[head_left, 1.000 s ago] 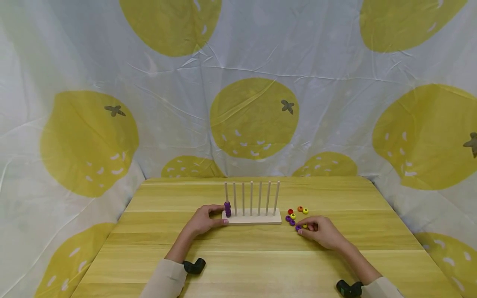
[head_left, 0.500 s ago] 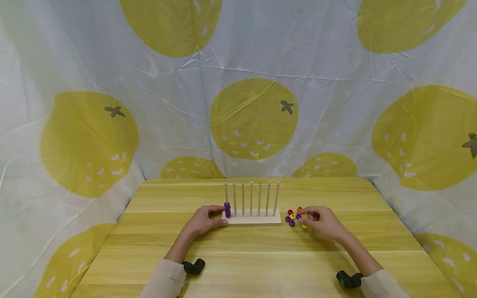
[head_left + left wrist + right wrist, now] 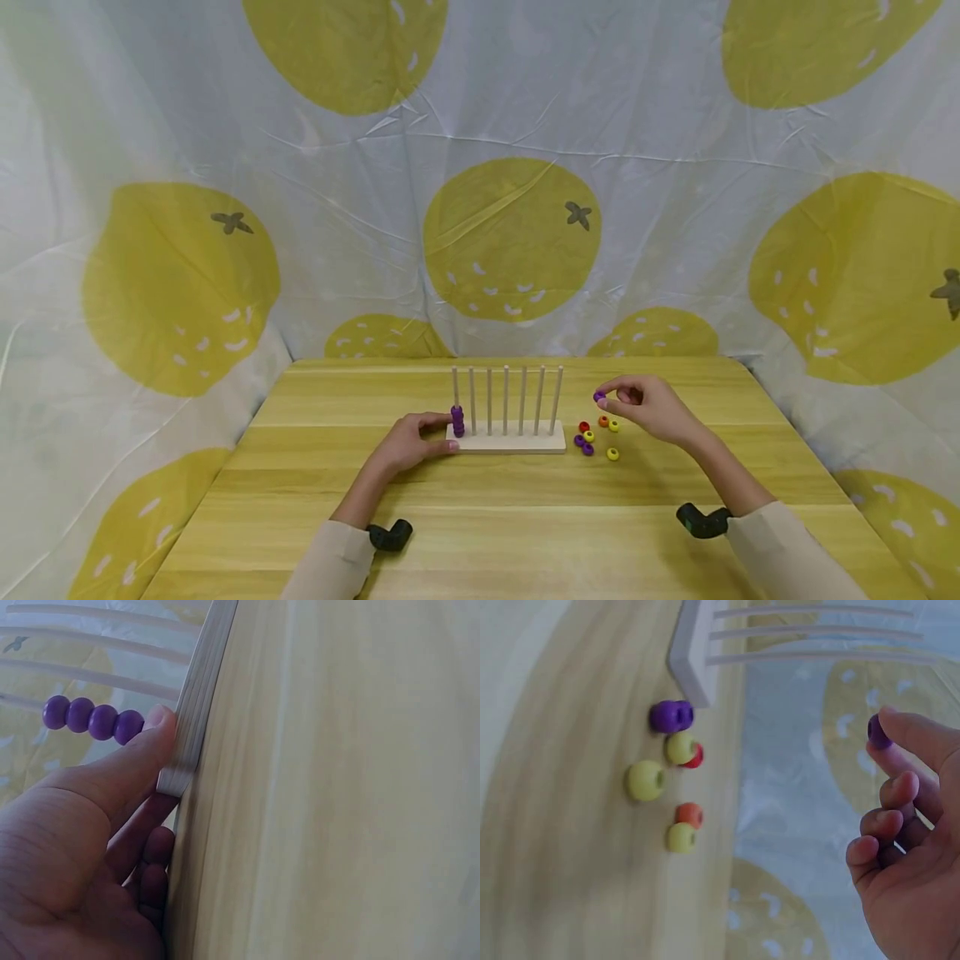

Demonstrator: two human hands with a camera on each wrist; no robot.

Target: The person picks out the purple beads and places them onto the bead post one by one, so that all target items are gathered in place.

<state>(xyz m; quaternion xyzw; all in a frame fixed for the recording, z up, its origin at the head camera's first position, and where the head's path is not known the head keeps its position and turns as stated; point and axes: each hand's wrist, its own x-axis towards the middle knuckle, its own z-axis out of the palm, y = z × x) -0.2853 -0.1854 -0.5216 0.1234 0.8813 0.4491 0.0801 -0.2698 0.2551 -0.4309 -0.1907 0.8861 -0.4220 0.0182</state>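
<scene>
A pale wooden peg rack (image 3: 510, 444) with a row of upright rods stands on the table in the head view. Several purple beads (image 3: 91, 718) are stacked on its leftmost rod. My left hand (image 3: 408, 443) grips the left end of the base, thumb on the front and fingers round behind. Between thumb and forefinger, my right hand (image 3: 654, 408) pinches a purple bead (image 3: 878, 731), raised off the table to the right of the rack. In the right wrist view its other fingers are loosely curled.
Loose beads lie on the table right of the rack: two purple beads (image 3: 588, 449), a red bead (image 3: 584, 427), an orange bead (image 3: 603, 422) and several yellow ones, including a yellow bead (image 3: 612, 454) nearest the front. A patterned cloth (image 3: 360, 250) hangs behind the table.
My right hand has lifted a purple bead from the table, moving up and away from the loose beads. My left hand stays on the rack's end.
</scene>
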